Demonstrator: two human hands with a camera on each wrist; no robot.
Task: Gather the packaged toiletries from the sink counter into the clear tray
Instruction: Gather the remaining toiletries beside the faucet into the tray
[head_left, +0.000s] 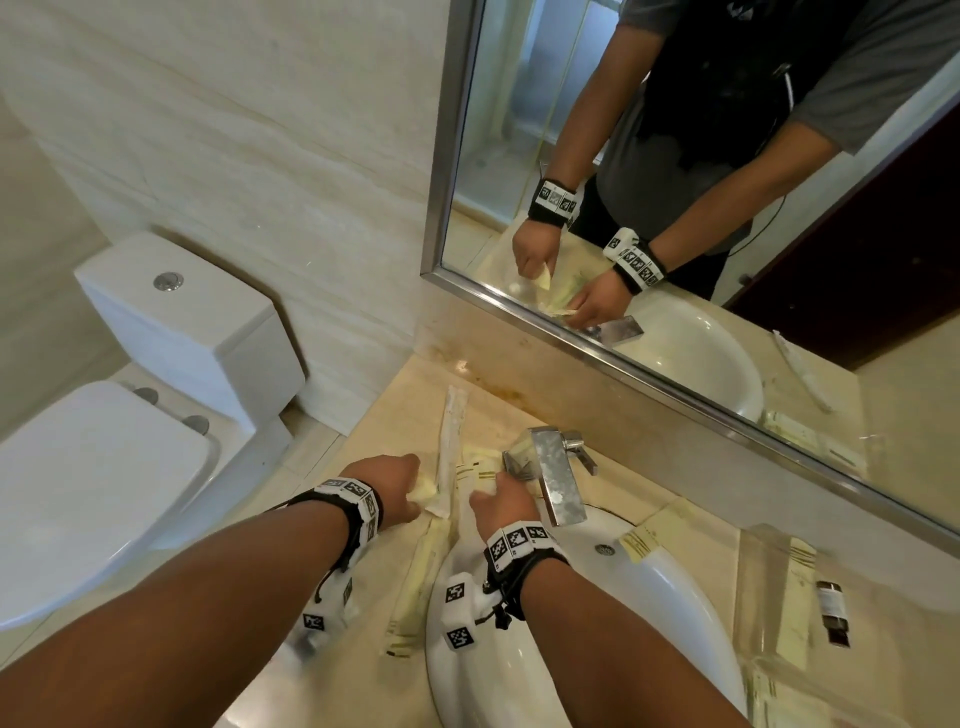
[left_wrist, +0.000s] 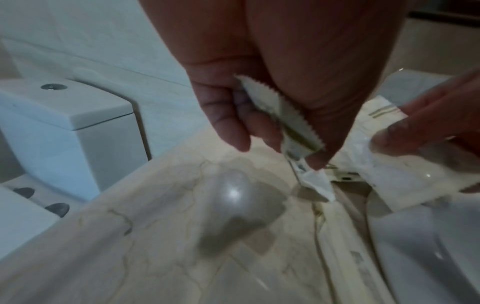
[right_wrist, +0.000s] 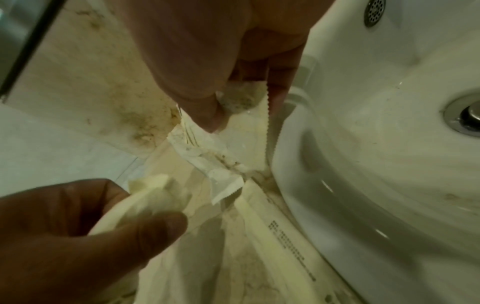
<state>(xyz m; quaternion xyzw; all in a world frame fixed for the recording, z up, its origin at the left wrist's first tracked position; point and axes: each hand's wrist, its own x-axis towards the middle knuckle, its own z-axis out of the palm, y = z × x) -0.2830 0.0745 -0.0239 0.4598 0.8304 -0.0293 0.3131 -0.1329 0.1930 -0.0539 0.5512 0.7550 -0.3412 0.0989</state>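
Counter (head_left: 395, 415) of beige marble runs under the mirror (head_left: 675, 156), with the white sink (head_left: 665, 623) sunk into its middle and a toilet (head_left: 156, 364) past its left edge. The clear tray (head_left: 753, 597) stands on the counter's right part, just beside the sink's rim, with flat packets and a small dark bottle (head_left: 832, 613) at its right side. A chrome tap (head_left: 553, 475) rises at the sink's back edge. Left of the sink a long white packet (head_left: 451, 447) lies from the back wall toward the front, and a yellowish long packet (head_left: 415, 587) lies along the sink's left rim nearer the front edge. The left hand (head_left: 397, 486) has its fingers (left_wrist: 235, 123) curled round a small sachet (left_wrist: 293, 121) with a zigzag edge, above the counter. The right hand (head_left: 501, 501), just left of the tap, pinches a flat white packet (left_wrist: 405, 160) between thumb and fingers (right_wrist: 197, 96).
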